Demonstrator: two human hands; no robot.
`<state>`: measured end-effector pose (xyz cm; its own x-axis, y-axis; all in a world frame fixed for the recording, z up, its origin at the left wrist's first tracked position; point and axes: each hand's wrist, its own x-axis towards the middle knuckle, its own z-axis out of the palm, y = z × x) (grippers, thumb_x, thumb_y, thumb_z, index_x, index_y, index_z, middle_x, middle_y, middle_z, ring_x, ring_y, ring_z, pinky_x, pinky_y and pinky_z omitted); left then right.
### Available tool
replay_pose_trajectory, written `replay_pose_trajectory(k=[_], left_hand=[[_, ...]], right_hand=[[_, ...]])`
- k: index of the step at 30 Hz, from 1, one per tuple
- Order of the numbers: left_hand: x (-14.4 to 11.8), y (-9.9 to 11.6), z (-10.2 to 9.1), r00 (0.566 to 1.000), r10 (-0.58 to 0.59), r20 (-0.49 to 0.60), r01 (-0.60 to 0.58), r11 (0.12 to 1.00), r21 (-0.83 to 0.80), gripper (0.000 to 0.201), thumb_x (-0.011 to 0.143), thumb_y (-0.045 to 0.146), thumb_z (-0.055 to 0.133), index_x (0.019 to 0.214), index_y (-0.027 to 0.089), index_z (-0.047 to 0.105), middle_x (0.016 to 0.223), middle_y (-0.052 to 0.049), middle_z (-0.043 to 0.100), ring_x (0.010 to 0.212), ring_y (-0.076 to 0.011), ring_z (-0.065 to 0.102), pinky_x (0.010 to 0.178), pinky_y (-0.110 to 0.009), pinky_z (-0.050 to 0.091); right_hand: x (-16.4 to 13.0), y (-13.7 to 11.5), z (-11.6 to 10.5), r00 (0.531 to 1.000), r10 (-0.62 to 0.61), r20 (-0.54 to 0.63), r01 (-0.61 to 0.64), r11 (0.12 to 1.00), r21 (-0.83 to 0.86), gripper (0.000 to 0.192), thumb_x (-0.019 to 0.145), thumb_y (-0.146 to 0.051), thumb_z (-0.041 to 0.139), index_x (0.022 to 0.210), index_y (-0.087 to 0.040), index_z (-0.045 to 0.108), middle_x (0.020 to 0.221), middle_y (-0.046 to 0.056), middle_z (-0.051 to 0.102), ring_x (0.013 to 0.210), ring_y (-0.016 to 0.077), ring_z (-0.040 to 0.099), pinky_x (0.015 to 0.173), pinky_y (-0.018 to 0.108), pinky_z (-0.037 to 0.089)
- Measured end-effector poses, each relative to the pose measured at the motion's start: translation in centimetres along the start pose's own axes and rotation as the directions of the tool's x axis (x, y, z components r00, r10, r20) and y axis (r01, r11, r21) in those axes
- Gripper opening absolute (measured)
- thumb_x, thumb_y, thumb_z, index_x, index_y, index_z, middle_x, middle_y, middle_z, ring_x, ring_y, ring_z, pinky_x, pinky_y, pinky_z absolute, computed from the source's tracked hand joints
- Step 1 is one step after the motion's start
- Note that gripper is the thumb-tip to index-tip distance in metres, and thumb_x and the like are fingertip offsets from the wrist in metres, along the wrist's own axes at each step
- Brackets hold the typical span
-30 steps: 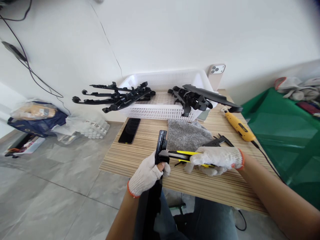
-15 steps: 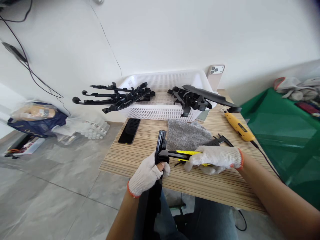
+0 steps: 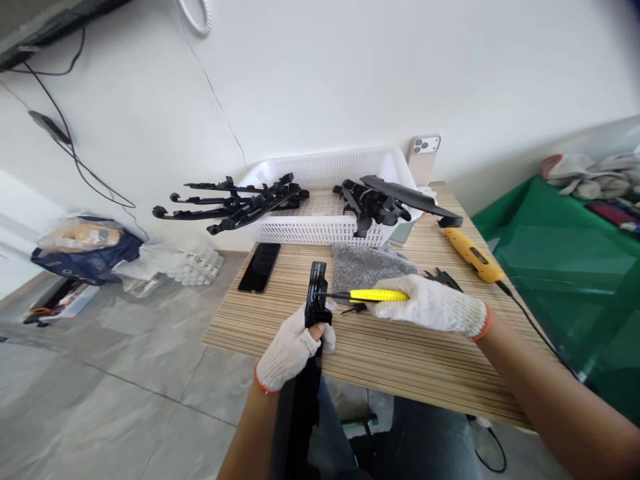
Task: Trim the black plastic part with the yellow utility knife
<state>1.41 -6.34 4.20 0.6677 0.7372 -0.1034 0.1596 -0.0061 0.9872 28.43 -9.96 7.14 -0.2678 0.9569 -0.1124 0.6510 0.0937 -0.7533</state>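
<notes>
My left hand (image 3: 290,350), in a white knit glove with an orange cuff, is closed round a long black plastic part (image 3: 316,293). The part's upper end stands up above the table edge, and its lower length runs down past my lap. A bare thumb tip presses on the part. In my right hand (image 3: 425,303), also gloved, is a yellow and black utility knife (image 3: 377,295), pointing left. Its thin dark front end meets the side of the black part near the top. Behind the knife lies a grey cloth (image 3: 367,263).
A white plastic basket (image 3: 320,230) holds black plastic parts (image 3: 255,203) jutting over its left rim and more (image 3: 377,200) at the right. Around it are a phone (image 3: 259,267), a caliper (image 3: 443,279), a yellow corded rotary tool (image 3: 474,255) and an upright phone (image 3: 423,160).
The knife has turned from showing its flat side to a narrower, edge-on view, its front end staying at the black part. My right hand has rolled with it. The view has tilted slightly upward.
</notes>
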Motion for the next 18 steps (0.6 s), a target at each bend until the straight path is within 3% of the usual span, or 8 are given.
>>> replay_pose_trajectory(k=[5,10,14,18], left_hand=[[0.1,-0.2,-0.2,1.0,-0.011,-0.008,0.011,1.0,0.023,0.035,0.094,0.046,0.053,0.112,0.016,0.057,0.069,0.002,0.062,0.063,-0.0148,0.054,0.065,-0.03,0.043],[0.3,-0.2,0.0,0.998,-0.024,-0.052,0.019,0.996,-0.083,0.043,0.092,0.049,0.056,0.119,0.015,0.054,0.067,0.002,0.062,0.061,-0.0152,0.054,0.063,-0.031,0.045],[0.3,-0.2,0.0,0.999,-0.016,-0.051,0.012,0.996,-0.083,0.045,0.091,0.05,0.057,0.118,0.014,0.055,0.066,0.002,0.062,0.061,-0.0152,0.055,0.064,-0.031,0.044],[0.2,-0.3,-0.1,1.0,-0.014,-0.022,0.013,0.999,-0.052,0.048,0.092,0.052,0.056,0.121,0.014,0.054,0.067,0.002,0.062,0.061,-0.0148,0.054,0.062,-0.03,0.043]], right_hand=[[-0.1,-0.2,-0.2,0.991,0.057,0.12,-0.051,0.997,-0.051,0.037,0.085,-0.054,0.059,0.083,-0.018,0.067,0.073,0.002,0.065,0.065,0.0143,0.055,0.06,0.027,0.039],[-0.2,-1.3,0.1,0.994,0.106,-0.022,-0.108,0.98,-0.169,0.032,0.085,-0.051,0.061,0.082,-0.02,0.069,0.074,0.003,0.068,0.066,0.0169,0.057,0.062,0.03,0.038],[-0.3,-1.3,0.6,0.989,0.073,-0.125,-0.073,0.997,0.007,0.037,0.085,-0.056,0.058,0.085,-0.021,0.068,0.075,0.003,0.066,0.067,0.0166,0.057,0.063,0.03,0.041],[-0.1,-0.8,0.8,0.996,0.056,-0.064,-0.05,0.994,0.1,0.044,0.084,-0.062,0.054,0.084,-0.019,0.066,0.077,0.003,0.065,0.069,0.0166,0.056,0.063,0.03,0.041]])
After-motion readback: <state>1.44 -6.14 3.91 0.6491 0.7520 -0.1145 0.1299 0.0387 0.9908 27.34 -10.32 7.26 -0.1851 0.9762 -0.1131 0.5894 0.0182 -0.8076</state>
